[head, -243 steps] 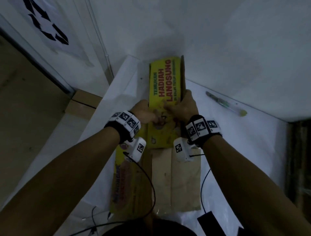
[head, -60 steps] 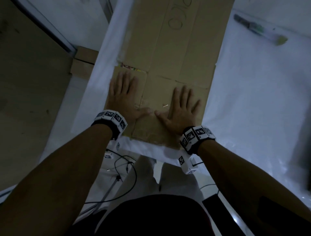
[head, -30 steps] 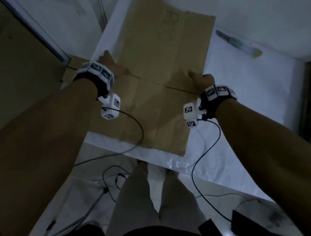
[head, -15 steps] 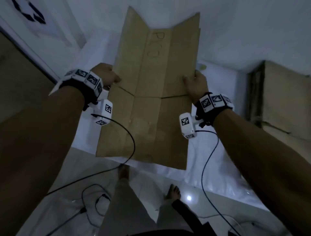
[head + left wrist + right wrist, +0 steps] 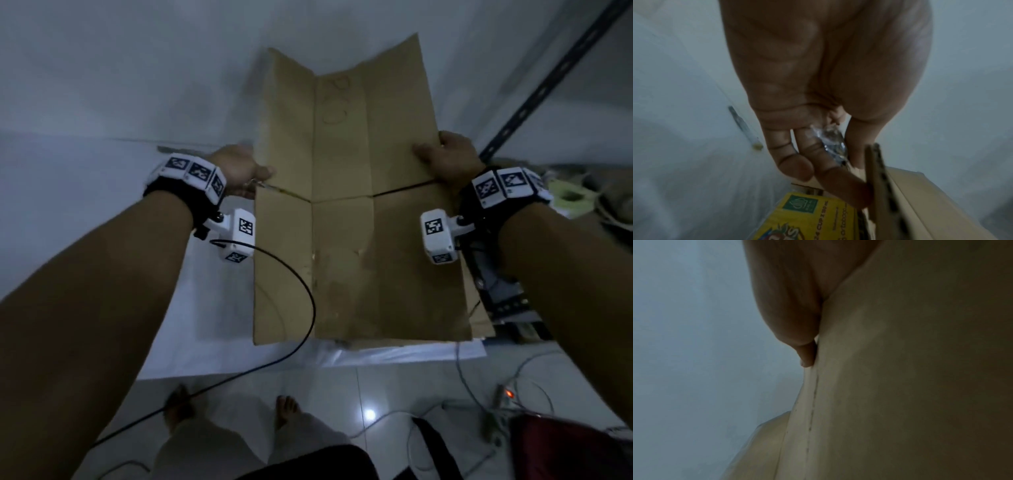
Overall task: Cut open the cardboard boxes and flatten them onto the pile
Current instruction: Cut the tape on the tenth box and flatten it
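Both hands pinch the flattened cardboard box (image 5: 346, 219) by its side edges, left hand (image 5: 236, 171) on the left edge, right hand (image 5: 448, 157) on the right, holding it upright in the air (plain brown side facing the person). Below it lie a tiled floor (image 5: 342, 394) and loose cables (image 5: 479, 394); behind it, a white wall (image 5: 137, 68).

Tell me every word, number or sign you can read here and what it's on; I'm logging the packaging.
"CUP X 180": yellow printed face of the flattened box, left wrist view; the characters before it and the rest of the line are blurred.
Green square logo on that face: too small to read.
Round handwritten marks on the brown side: illegible.
Wristband squares: coded patterns, no text.
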Demonstrator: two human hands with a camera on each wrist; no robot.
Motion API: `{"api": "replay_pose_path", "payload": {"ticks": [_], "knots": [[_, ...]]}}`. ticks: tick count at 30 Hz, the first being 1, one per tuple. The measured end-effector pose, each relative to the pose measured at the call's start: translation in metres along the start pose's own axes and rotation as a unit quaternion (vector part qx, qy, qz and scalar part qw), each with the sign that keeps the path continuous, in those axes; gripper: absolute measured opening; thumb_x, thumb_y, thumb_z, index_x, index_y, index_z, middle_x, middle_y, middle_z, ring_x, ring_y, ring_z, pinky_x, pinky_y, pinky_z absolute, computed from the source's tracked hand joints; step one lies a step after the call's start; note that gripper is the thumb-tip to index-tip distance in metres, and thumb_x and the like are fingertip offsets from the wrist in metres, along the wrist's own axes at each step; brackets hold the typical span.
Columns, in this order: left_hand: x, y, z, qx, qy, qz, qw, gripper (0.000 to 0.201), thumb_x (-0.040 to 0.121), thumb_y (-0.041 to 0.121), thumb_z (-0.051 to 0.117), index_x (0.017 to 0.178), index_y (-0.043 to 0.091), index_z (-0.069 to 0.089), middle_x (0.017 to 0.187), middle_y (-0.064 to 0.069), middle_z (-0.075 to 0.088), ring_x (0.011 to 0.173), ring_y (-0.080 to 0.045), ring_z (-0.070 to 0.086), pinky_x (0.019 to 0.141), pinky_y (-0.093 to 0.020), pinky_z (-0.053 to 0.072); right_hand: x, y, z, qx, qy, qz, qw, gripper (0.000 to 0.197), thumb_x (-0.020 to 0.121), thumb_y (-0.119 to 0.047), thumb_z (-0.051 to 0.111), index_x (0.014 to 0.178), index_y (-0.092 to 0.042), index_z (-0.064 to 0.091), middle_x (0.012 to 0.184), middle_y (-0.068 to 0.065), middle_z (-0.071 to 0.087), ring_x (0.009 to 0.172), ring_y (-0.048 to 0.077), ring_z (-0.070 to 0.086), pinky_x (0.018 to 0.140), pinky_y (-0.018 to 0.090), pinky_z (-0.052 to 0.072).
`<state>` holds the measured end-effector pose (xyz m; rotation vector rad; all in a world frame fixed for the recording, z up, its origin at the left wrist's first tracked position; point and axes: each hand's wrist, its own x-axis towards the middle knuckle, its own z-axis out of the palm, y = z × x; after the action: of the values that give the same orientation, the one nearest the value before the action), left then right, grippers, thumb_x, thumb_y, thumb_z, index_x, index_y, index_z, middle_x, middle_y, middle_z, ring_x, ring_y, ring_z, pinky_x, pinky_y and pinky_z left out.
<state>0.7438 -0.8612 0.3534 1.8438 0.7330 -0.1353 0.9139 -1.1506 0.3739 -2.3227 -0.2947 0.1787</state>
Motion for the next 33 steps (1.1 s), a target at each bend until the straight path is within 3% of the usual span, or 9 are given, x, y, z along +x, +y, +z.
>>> {"api": "replay_pose_path", "payload": {"ticks": [3,7,9,12,15,17,22,28,33], "knots": [[0.008,0.002,0.049,-0.014,-0.034,-0.007,0.999,0.027,0.093,0.017,0.064,0.112,-0.002,0.064,0.107,-0.018,0.069,0.091,-0.029,0.068,0.078,-0.035,0.059,0.008,0.051,-0.017,0.006,0.01,0.059,0.998,0.049,0.092,-0.035,0.063,0.131,-0.006,0.056,0.129,0.011,0.06,0.115,0.028,0.058,0.09,0.03,0.049],[0.036,-0.016,0.096,0.059,-0.049,-0.047,0.996,0.044,0.083,0.029,0.072,0.111,-0.004,0.065,0.11,-0.02,0.069,0.097,-0.034,0.068,0.088,-0.047,0.056,0.019,0.118,-0.017,0.012,-0.04,0.15,0.988,0.041,0.089,-0.014,0.065,0.128,-0.004,0.057,0.124,0.012,0.061,0.103,0.024,0.063,0.063,0.014,0.048],[0.057,-0.034,0.109,0.137,-0.041,-0.052,0.988,0.071,0.069,0.049,0.075,0.12,0.002,0.063,0.119,-0.015,0.066,0.103,-0.033,0.064,0.094,-0.047,0.053,0.023,0.147,-0.011,0.005,-0.067,0.176,0.982,0.024,0.092,-0.007,0.06,0.114,0.001,0.059,0.108,0.013,0.062,0.083,0.018,0.059,0.059,0.016,0.047],[0.068,-0.043,0.123,0.168,-0.017,-0.06,0.984,0.062,0.075,0.051,0.074,0.111,0.002,0.066,0.11,-0.015,0.067,0.096,-0.031,0.065,0.088,-0.045,0.056,0.031,0.17,-0.008,-0.078,-0.036,0.145,0.986,0.016,0.098,-0.013,0.048,0.084,-0.007,0.052,0.078,0.006,0.046,0.061,0.011,0.041,0.049,0.012,0.038],[0.08,-0.043,0.131,0.206,-0.001,-0.054,0.977,0.061,0.081,0.052,0.071,0.113,0.001,0.064,0.112,-0.015,0.065,0.099,-0.031,0.063,0.087,-0.042,0.056,0.045,0.191,0.001,-0.047,0.011,0.18,0.982,0.016,0.085,-0.008,0.065,0.1,-0.01,0.069,0.102,0.008,0.067,0.087,0.015,0.063,0.067,0.013,0.052],[0.088,-0.038,0.137,0.223,0.007,-0.032,0.974,0.058,0.08,0.052,0.071,0.11,0.002,0.066,0.109,-0.013,0.065,0.097,-0.03,0.064,0.083,-0.038,0.056,0.049,0.192,0.005,-0.067,0.036,0.167,0.983,0.024,0.083,-0.009,0.066,0.106,-0.011,0.073,0.114,0.012,0.068,0.104,0.025,0.064,0.086,0.03,0.056],[0.1,-0.019,0.149,0.306,0.025,0.027,0.951,0.049,0.08,0.052,0.072,0.065,0.012,0.047,0.074,-0.003,0.053,0.061,-0.015,0.048,0.043,-0.023,0.03,0.074,0.193,0.013,-0.12,0.038,0.141,0.982,0.028,0.09,-0.019,0.06,0.114,-0.009,0.07,0.122,0.014,0.065,0.109,0.03,0.062,0.092,0.038,0.053],[0.1,-0.023,0.137,0.375,0.001,0.049,0.926,0.06,0.074,0.072,0.065,0.074,0.013,0.054,0.067,-0.005,0.054,0.059,-0.016,0.053,0.044,-0.022,0.029,0.084,0.158,0.027,-0.157,-0.003,0.121,0.98,0.043,0.094,-0.017,0.054,0.136,-0.007,0.051,0.142,0.014,0.049,0.129,0.03,0.047,0.104,0.032,0.037],[0.088,-0.027,0.09,0.347,0.019,0.054,0.936,0.067,0.081,0.07,0.057,0.11,0.01,0.058,0.108,-0.01,0.061,0.104,-0.025,0.058,0.075,-0.029,0.044,0.058,0.079,0.064,-0.185,-0.078,0.02,0.979,0.049,0.095,-0.036,0.057,0.14,-0.017,0.048,0.149,0.008,0.038,0.134,0.025,0.039,0.101,0.025,0.033]]}}
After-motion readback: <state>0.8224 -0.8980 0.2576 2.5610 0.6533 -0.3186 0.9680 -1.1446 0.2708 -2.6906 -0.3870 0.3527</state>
